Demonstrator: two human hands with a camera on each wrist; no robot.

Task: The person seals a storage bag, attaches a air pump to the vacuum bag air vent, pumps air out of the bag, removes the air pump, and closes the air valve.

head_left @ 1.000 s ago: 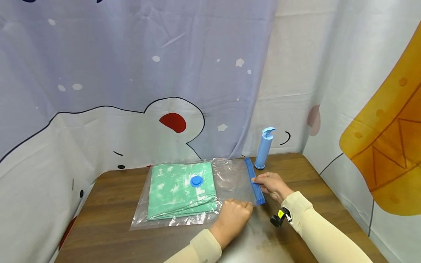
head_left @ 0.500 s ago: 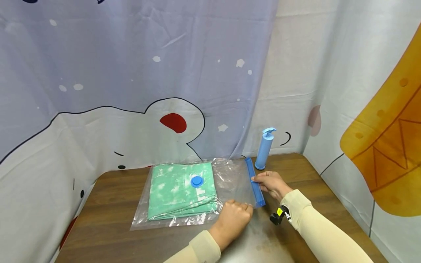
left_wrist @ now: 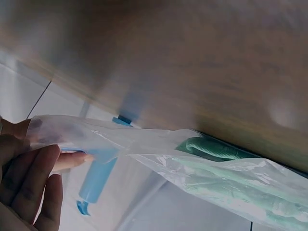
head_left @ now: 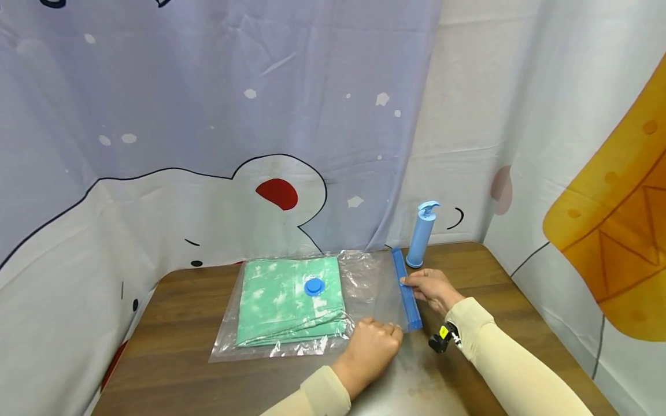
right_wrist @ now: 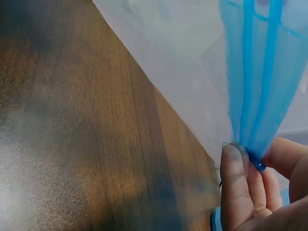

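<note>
Right grip [head_left: 432, 289] pinches blue strip [head_left: 411, 307]; left grip [head_left: 370, 349] apparently holds clear bag [head_left: 366, 286], contact hidden in head view.

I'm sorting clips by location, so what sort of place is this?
Probably a screened-off indoor corner, perhaps set up for filming: a wood-look table, printed fabric hanging behind it like a backdrop, and a small black device worn at the right wrist. The wider room is hidden.

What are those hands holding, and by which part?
The clear rectangular plastic bag: the right hand pinches its ridged blue strip, the left hand grips its near edge.
</note>
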